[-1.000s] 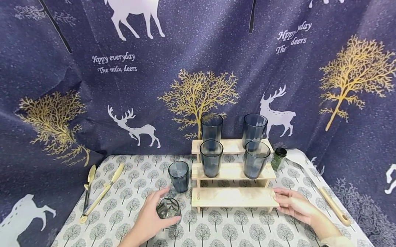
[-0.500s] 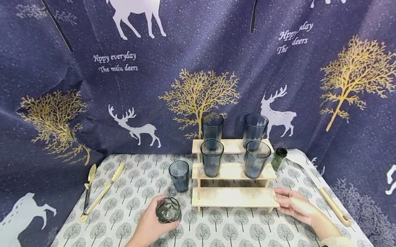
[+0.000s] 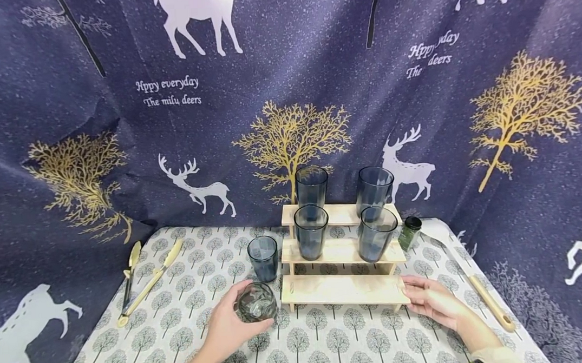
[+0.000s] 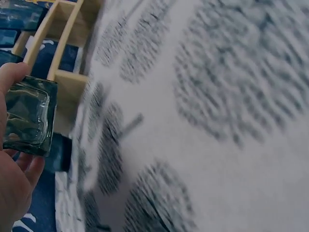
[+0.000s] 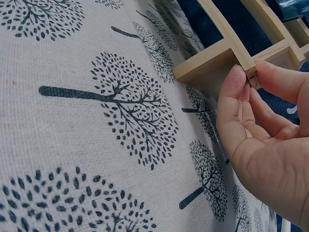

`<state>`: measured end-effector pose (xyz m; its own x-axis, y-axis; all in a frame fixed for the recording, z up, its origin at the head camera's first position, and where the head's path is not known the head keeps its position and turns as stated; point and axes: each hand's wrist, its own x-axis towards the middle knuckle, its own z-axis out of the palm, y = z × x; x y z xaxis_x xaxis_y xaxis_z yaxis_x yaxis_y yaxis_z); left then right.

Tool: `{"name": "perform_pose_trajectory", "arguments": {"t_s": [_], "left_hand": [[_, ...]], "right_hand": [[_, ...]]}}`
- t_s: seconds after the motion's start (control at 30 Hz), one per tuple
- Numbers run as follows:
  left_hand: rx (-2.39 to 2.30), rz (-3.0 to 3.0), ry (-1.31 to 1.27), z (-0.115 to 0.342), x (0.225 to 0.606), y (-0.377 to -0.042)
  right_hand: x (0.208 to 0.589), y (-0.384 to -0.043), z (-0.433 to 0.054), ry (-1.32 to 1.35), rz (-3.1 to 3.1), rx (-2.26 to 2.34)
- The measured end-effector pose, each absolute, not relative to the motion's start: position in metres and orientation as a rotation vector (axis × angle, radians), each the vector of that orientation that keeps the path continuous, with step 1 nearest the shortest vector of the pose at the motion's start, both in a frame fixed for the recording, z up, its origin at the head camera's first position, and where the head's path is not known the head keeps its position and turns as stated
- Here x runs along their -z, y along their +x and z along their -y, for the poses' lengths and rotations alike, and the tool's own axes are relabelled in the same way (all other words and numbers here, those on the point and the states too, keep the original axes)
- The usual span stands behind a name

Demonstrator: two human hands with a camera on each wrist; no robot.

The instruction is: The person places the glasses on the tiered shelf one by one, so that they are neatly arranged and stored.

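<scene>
My left hand (image 3: 229, 320) grips a smoky drinking glass (image 3: 257, 302) round its side, held just left of the wooden three-step rack (image 3: 344, 289). In the left wrist view, the base of this glass (image 4: 30, 118) shows, clear of the cloth. Thumb and fingers of my right hand (image 3: 434, 303) pinch the right end of the rack's lowest step, as the right wrist view also shows at the step's corner (image 5: 245, 60). Two blue-grey glasses stand on the top step, one at the left (image 3: 312, 187) and one at the right (image 3: 375, 186). Two more occupy the middle step, left (image 3: 311, 237) and right (image 3: 375, 237).
Another blue-grey glass (image 3: 263, 261) stands on the tablecloth, behind the held one. Tongs (image 3: 149, 285) lie at the far left. On the right are a dark-lidded jar (image 3: 410, 233) and a spatula (image 3: 483, 295) with a wooden handle. A printed curtain (image 3: 286, 68) hangs behind.
My left hand has carried its glass to the right, closer to the rack, and the glass has turned in view. The right hand keeps its place on the lowest step.
</scene>
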<state>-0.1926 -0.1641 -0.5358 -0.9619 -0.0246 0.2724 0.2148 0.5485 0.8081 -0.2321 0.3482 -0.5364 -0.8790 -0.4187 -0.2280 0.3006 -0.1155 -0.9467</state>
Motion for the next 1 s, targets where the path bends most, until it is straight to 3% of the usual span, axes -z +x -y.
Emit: {"name": "perform_pose_trajectory", "arguments": {"t_s": [1.0], "left_hand": [[1.650,2.486,-0.391,0.033,0.489,-0.209]], "right_hand": [[0.537,-0.230,-0.347,-0.173,-1.685,2.057]]}}
